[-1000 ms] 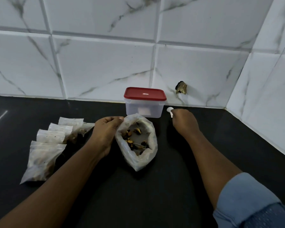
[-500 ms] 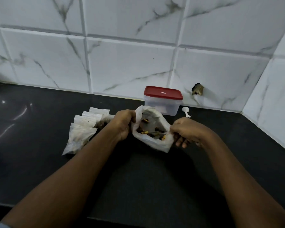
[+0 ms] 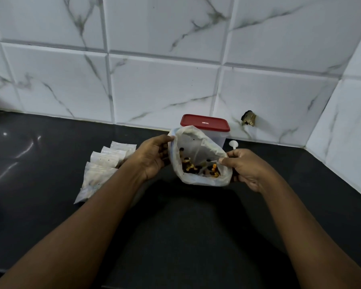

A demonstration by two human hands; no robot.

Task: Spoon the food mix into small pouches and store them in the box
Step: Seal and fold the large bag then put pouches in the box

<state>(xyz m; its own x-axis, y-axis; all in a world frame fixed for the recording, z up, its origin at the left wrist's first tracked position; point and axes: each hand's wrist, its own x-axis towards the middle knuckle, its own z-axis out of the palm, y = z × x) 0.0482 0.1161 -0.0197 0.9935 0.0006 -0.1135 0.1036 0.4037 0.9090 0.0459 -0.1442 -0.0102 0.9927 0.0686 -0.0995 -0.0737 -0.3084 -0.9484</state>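
A white plastic bag (image 3: 198, 180) of dark and orange food mix is held open above the black counter. My left hand (image 3: 154, 157) grips its left rim and my right hand (image 3: 246, 167) pinches its right rim. Behind the bag stands a clear box (image 3: 219, 138) with a red lid (image 3: 204, 122) on it. A small white spoon (image 3: 233, 144) lies on the counter to the right of the box. Several filled small pouches (image 3: 100, 170) lie in an overlapping row to the left of my left forearm.
The black counter (image 3: 186, 226) runs to a white marble-tiled wall (image 3: 154, 80) at the back and on the right. A broken hole (image 3: 248, 118) shows in the tile near the box. The counter's front edge lies at the bottom of the view.
My right hand left the spoon by the box and took hold of the bag's right rim. Both hands have lifted the bag and spread its mouth wider.
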